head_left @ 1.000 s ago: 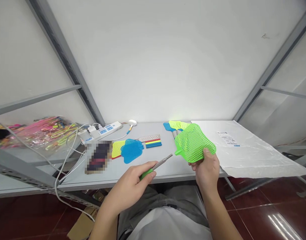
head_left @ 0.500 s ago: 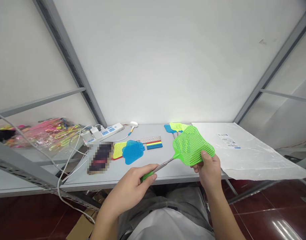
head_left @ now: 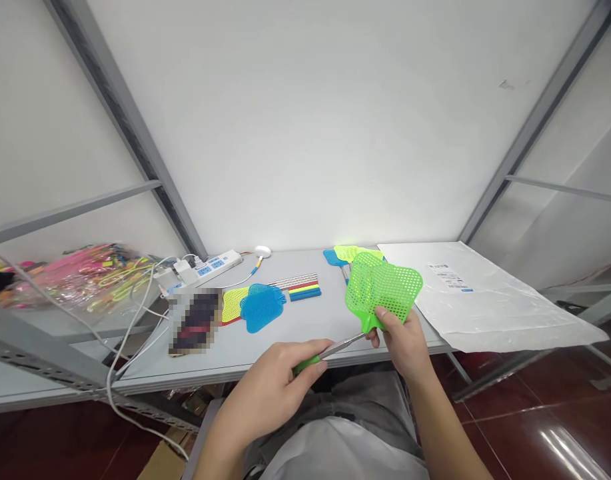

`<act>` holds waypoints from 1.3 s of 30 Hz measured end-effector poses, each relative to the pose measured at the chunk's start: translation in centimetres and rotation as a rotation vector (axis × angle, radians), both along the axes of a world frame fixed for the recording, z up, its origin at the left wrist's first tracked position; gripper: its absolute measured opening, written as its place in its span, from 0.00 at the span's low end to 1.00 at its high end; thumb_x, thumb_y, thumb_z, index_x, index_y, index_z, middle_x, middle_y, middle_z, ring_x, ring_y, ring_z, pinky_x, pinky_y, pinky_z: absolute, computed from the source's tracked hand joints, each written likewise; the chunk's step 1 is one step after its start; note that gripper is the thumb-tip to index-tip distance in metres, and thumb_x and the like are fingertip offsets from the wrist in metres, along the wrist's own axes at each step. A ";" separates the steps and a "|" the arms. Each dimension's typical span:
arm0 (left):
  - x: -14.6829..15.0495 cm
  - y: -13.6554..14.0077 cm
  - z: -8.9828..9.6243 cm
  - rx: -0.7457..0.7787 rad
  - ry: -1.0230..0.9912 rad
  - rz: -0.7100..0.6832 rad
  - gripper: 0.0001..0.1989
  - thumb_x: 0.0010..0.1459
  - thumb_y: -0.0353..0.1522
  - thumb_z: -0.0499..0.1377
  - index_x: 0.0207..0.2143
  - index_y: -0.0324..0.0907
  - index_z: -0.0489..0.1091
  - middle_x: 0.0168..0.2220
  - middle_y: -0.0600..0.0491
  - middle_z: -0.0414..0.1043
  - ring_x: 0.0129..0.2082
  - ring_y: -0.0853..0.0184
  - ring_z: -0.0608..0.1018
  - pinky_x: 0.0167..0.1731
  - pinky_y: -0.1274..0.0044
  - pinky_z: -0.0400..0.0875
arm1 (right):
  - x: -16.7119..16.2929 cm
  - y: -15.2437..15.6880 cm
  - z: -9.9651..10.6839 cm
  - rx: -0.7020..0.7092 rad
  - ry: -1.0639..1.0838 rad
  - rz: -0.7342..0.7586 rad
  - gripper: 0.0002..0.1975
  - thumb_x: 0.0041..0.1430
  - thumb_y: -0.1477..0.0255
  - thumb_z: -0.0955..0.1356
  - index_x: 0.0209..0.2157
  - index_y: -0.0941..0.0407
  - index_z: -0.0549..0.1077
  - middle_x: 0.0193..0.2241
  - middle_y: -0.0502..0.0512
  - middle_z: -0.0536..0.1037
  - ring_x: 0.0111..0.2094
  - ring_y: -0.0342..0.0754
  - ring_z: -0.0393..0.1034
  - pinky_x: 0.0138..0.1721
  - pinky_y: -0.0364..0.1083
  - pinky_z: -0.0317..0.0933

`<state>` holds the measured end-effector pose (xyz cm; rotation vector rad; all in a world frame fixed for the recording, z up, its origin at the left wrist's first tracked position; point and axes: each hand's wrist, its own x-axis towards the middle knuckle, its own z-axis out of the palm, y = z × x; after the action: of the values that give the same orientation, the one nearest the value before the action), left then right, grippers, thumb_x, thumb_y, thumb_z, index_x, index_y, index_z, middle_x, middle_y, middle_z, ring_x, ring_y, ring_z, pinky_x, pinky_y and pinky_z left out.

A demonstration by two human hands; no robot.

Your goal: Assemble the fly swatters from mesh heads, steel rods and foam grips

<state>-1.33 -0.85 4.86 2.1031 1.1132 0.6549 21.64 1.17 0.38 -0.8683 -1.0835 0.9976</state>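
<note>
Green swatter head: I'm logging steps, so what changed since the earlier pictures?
The metal rod, first apart from the green swatter head, now meets its neck. The right hand has shifted from the outer edge toward the neck. The left hand still holds the green handle; the loose blue swatter head lies as before.

Shows bright green with a lattice of small holes on the swatter head [head_left: 384,287], silver on the rod [head_left: 346,344], green on its grip [head_left: 306,365], perforated blue and yellow on the blue head [head_left: 262,310] and yellow head [head_left: 231,305], and red, yellow and blue stripes across the handles [head_left: 305,293].
</note>
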 end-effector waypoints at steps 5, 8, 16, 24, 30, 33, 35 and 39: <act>-0.4 0.0 0.1 0.045 0.001 0.033 0.16 0.64 0.39 0.55 0.53 0.56 0.73 0.52 0.57 0.75 0.51 0.59 0.77 0.50 0.71 0.69 | -0.4 -0.4 0.7 0.010 -0.112 -0.009 0.16 0.62 0.63 0.67 0.24 0.57 0.69 0.17 0.48 0.70 0.18 0.41 0.62 0.20 0.42 0.56; -0.7 0.1 0.3 0.069 -0.017 0.046 0.16 0.64 0.38 0.55 0.53 0.55 0.72 0.51 0.55 0.76 0.49 0.60 0.77 0.45 0.75 0.71 | -0.5 -0.6 1.3 0.035 -0.125 -0.016 0.16 0.62 0.63 0.67 0.24 0.57 0.68 0.17 0.47 0.69 0.17 0.40 0.61 0.20 0.42 0.55; 0.2 0.3 0.9 0.022 0.010 -0.004 0.18 0.67 0.39 0.50 0.57 0.52 0.68 0.42 0.57 0.77 0.42 0.64 0.76 0.42 0.77 0.69 | -1.9 -0.5 0.9 0.058 0.156 0.085 0.19 0.66 0.58 0.62 0.29 0.56 0.72 0.21 0.50 0.70 0.19 0.42 0.63 0.21 0.44 0.56; 0.3 0.6 0.0 0.048 -0.009 0.008 0.19 0.67 0.40 0.51 0.57 0.51 0.68 0.44 0.57 0.76 0.44 0.65 0.75 0.44 0.78 0.69 | -2.3 -0.3 0.7 0.080 0.109 0.152 0.23 0.67 0.58 0.60 0.22 0.56 0.67 0.19 0.47 0.64 0.19 0.40 0.56 0.23 0.45 0.53; -0.7 0.3 -0.2 0.073 0.047 0.035 0.20 0.66 0.41 0.52 0.58 0.50 0.67 0.50 0.56 0.75 0.47 0.63 0.76 0.41 0.79 0.71 | -1.8 -0.4 0.3 0.072 0.051 0.186 0.21 0.68 0.58 0.59 0.23 0.55 0.63 0.19 0.46 0.61 0.21 0.42 0.53 0.24 0.45 0.52; -0.9 0.4 -0.9 0.059 0.058 0.031 0.19 0.66 0.41 0.52 0.58 0.52 0.67 0.53 0.57 0.74 0.48 0.65 0.76 0.44 0.79 0.70 | -1.6 -0.5 0.1 0.066 -0.059 0.200 0.21 0.69 0.59 0.59 0.24 0.54 0.62 0.19 0.46 0.60 0.22 0.42 0.53 0.25 0.45 0.51; -0.9 0.7 -1.5 0.040 0.059 0.026 0.19 0.67 0.41 0.51 0.58 0.53 0.67 0.52 0.57 0.74 0.49 0.65 0.75 0.48 0.79 0.68 | -1.4 -0.6 -0.1 0.059 -0.122 0.203 0.21 0.69 0.59 0.58 0.23 0.54 0.62 0.20 0.46 0.60 0.22 0.42 0.53 0.25 0.45 0.49; -1.0 1.2 -2.3 0.016 0.042 0.027 0.18 0.67 0.41 0.50 0.55 0.52 0.70 0.50 0.57 0.76 0.49 0.65 0.75 0.50 0.78 0.66 | -1.1 -0.7 -0.3 0.046 -0.188 0.184 0.21 0.69 0.59 0.57 0.23 0.54 0.61 0.20 0.47 0.60 0.23 0.42 0.55 0.24 0.45 0.48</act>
<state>-2.37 0.32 2.60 2.1277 1.1645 0.6375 20.49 0.45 0.06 -0.8478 -1.3603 1.0535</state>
